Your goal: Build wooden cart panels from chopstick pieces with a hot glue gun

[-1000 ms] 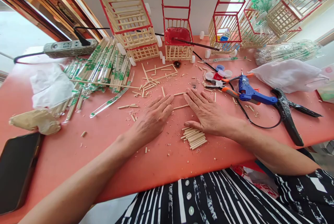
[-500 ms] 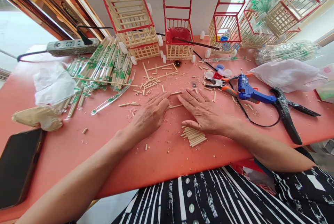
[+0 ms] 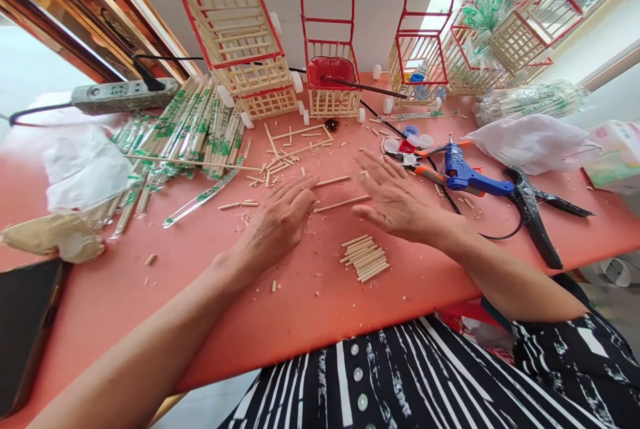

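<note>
My left hand (image 3: 280, 217) rests palm down on the orange-red tabletop, fingers stretched forward at the left ends of two thin wooden sticks. The upper wooden stick (image 3: 333, 181) and the lower wooden stick (image 3: 345, 203) lie roughly parallel between my hands. Its thumb is mostly hidden. My right hand (image 3: 397, 202) is open with fingers spread, slightly blurred, by the right ends of the sticks, holding nothing. Below it lies a row of short cut sticks (image 3: 367, 259) side by side. Beyond my left hand is a glued stick frame (image 3: 303, 149) among loose pieces.
Small stick carts (image 3: 333, 92) with red edges stand along the back. A blue glue gun (image 3: 473, 175) and pliers (image 3: 430, 169) lie at right. Wrapped chopsticks (image 3: 185, 122), a power strip (image 3: 125, 94) and a phone (image 3: 27, 329) are at left.
My right hand has moved off the sticks, uncovering their right ends and more of the short-stick row. My left hand stays at their left ends. The view has shifted slightly.
</note>
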The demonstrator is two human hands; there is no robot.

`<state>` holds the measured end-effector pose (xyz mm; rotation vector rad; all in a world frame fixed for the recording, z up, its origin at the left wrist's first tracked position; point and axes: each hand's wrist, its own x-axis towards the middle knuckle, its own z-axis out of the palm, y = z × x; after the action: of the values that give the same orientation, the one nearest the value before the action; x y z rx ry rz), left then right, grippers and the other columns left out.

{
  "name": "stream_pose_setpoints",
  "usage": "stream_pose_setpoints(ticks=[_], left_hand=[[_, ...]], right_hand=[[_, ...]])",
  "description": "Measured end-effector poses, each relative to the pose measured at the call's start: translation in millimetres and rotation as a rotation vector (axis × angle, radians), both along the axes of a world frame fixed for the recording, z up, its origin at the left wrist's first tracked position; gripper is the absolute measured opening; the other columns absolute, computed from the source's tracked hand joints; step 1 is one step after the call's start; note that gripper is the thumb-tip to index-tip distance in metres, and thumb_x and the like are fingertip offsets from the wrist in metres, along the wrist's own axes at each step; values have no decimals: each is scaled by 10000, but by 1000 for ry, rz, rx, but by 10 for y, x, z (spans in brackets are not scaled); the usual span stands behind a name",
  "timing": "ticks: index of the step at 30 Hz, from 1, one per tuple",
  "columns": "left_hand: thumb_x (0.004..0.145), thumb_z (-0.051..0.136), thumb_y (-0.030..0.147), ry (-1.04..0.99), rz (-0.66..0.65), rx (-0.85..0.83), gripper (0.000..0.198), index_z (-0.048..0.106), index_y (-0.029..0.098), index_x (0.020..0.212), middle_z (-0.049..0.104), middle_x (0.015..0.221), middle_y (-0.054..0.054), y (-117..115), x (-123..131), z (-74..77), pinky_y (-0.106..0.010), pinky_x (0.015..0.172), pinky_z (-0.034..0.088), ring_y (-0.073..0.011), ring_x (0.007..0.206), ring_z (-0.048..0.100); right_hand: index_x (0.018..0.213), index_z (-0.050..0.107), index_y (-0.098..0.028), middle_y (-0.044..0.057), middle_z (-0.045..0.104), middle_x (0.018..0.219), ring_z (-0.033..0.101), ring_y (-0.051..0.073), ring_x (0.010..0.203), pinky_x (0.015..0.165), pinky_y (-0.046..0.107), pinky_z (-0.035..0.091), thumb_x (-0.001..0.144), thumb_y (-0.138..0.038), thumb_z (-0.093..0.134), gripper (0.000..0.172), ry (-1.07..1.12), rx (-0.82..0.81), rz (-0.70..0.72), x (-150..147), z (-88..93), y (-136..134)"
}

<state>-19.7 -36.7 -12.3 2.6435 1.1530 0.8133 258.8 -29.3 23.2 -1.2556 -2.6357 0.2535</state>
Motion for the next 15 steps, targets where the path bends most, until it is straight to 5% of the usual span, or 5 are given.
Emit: stream_pose_setpoints(ticks=[5,9,15], left_hand=[[1085,540,180,-134,46,122,140,650,233,1016,799,1247,-124,-20,0,99,-484,1065,584,-273,1204,738],[1086,574,231,-144,88,205,151,672,247,973,763,957,-71,-28,8,130,-431,906,601,-243,925,721],[1112,559,287,-185,110,202,215,695,244,951,744,932,-58,-25,41,112,-367,864,593,-214,899,716]], right_hand=[[1343,705,-228,149,751,1285,676,318,1240,1090,496,518,1157,-462,356,459,208,176,-289,194,408,83],[1188,754,-263,102,762,1029,699,283,1020,958,447,547,1145,-441,365,430,208,285,-467,360,588,113],[1088,778,-244,76,750,933,669,251,850,874,426,540,1053,-402,535,293,139,299,-645,673,737,206]])
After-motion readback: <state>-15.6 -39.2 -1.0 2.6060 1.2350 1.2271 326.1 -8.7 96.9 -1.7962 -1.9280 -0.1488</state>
